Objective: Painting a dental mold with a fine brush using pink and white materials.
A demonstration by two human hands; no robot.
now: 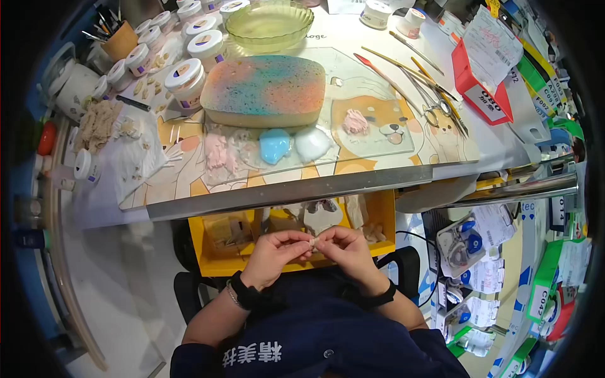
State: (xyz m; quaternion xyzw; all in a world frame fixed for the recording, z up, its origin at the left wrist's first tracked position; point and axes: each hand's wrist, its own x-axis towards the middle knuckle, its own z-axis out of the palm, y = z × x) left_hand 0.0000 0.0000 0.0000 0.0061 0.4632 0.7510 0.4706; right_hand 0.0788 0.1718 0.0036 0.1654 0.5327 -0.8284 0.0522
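— What do you see at the hands?

— I look from the head camera. The left hand and the right hand meet in front of the body, below the edge of the table. The fingertips of both are pinched together on a small pale piece. It is too small for me to tell its exact shape. Both hands are closed on it, thumb against fingers.

— Where is this piece compared to the rest?

— It is held over a yellow tray, which sits under the table edge and has some pale lumps inside. On each wrist I see a black band.

— And on the table?

— In the middle lies a big sponge with blue, green and orange colour. Just in front of it there is a blue lump, a white lump beside it, and a pink lump more to the right. Behind the sponge stands a clear glass bowl. At the left are several small white jars, and at the right long thin tools and scissors, next to a red card holder.
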